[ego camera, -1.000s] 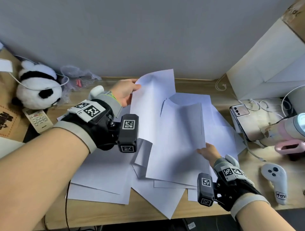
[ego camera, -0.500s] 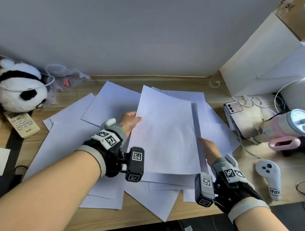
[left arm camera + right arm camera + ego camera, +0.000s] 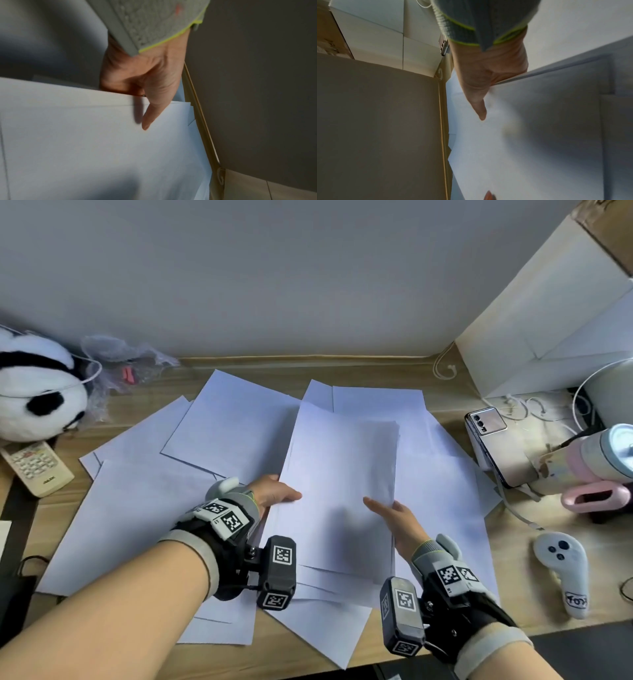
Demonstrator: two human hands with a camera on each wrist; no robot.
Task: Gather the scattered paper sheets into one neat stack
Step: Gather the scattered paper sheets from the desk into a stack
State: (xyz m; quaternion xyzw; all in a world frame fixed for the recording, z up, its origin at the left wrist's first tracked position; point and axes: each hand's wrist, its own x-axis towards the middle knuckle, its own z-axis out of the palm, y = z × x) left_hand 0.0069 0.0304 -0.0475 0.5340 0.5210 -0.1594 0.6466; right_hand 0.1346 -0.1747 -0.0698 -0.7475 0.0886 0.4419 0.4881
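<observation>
Paper sheets [image 3: 219,440] were spread loose and overlapping across the wooden table [image 3: 144,402], some jutting past its near edge. On top of them, toward the middle, a small stack of sheets [image 3: 342,474] was held at both long edges. Its left edge was pinched by the left hand [image 3: 274,493], thumb laid on the top sheet and the other fingers tucked beneath, as was seen in the left wrist view [image 3: 150,83]. Its right edge was gripped by the right hand [image 3: 397,518], thumb pressed on top and the remaining fingers hidden under the paper [image 3: 488,70].

At the far right a white paper bag [image 3: 548,330] was stood against the wall. A plush panda [image 3: 37,388] was set at the far left, with a remote control [image 3: 36,469] just in front of it. Right of the sheets a phone [image 3: 496,446] was propped, a pink and white device [image 3: 599,470] was placed beside it, and a white handheld controller [image 3: 565,570] was laid nearer the table's front edge.
</observation>
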